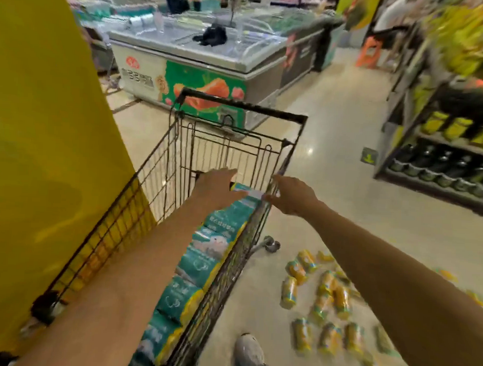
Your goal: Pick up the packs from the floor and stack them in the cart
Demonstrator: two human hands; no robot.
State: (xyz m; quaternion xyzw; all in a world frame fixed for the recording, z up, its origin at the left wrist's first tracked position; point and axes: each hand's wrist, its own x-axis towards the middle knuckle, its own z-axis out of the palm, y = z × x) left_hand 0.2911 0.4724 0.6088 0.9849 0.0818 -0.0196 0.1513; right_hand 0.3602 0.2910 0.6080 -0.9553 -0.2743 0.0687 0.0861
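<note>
Nearest us, our shoe point(248, 352) stands just beside the cart point(246, 106). To its right the floor packs point(326, 297) lie scattered, yellow and mostly on their sides, so we judge much of the job undone. The cart sits tight against the pillar point(44, 119) on its left, which we think leaves its right side open for reaching down to those packs.

Inside, the cart packs point(204, 253) run in one row along the right wall, end to end, likely so that further rows can go beside them. Both our arms reach to the far end of that row. The left hand point(218, 186) lies flat with straight fingers on the farthest pack, gripping nothing. The right hand point(292, 196) is spread over the right rim with its thumb at the pack's pale end, also clasping nothing. Blur keeps us from saying whether it touches. We read this as squaring that pack into line with the rest.

Beyond the cart stands a freezer point(199, 56), and shelves point(443, 153) line the aisle on the right.
</note>
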